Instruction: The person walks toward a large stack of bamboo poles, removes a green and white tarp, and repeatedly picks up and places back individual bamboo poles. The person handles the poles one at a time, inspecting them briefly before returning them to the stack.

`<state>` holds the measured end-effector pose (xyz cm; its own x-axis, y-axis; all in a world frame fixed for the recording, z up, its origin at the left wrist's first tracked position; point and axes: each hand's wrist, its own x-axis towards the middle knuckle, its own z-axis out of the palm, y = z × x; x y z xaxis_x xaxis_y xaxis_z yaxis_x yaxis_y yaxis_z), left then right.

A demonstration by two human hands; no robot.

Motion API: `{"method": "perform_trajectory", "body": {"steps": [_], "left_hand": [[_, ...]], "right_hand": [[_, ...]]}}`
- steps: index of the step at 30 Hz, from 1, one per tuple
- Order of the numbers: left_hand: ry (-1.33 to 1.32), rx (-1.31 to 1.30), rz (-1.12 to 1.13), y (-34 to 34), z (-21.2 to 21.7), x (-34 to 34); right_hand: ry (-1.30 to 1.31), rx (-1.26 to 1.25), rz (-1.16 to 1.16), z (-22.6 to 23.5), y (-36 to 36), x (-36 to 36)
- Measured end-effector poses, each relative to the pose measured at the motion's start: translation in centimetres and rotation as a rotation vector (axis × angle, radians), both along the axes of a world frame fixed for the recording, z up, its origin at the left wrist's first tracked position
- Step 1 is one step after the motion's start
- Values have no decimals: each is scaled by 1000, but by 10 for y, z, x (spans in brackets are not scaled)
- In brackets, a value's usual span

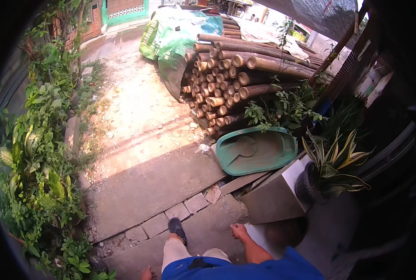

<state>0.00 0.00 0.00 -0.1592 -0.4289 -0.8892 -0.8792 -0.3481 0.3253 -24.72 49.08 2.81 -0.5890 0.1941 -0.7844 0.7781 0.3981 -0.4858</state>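
- Our right hand (pixel 239 229) hangs loose and open at 6 o'clock, gripping nothing; can't spot our left.
- Bamboo poles (pixel 226 77) are stacked at 12, probably for storage.

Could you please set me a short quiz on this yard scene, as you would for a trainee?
1. What lies just below the bamboo pile? A: a green tub. B: a red bucket. C: a blue crate.
2. True or false: the potted plant stands on the left side of the path.
3. Fill in: the person's left foot wears a dark ____.
Key: 1 A, the green tub; 2 false, it stands on the right; 3 sandal.
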Motion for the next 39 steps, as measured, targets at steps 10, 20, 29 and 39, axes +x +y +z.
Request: {"method": "perform_trajectory", "body": {"steps": [10, 20, 29, 39], "left_hand": [[479, -169, -3, -146, 100, -354], [156, 52, -375, -163, 85, -553], [328, 58, -323, -226, 107, -691], [263, 6, -549, -247, 121, -942]], "right_hand": [[-83, 159, 324, 4, -49, -32], [61, 235, 132, 13, -124, -306], [305, -11, -122, 141, -180, -577], [509, -377, -489, 251, -237, -749]]}}
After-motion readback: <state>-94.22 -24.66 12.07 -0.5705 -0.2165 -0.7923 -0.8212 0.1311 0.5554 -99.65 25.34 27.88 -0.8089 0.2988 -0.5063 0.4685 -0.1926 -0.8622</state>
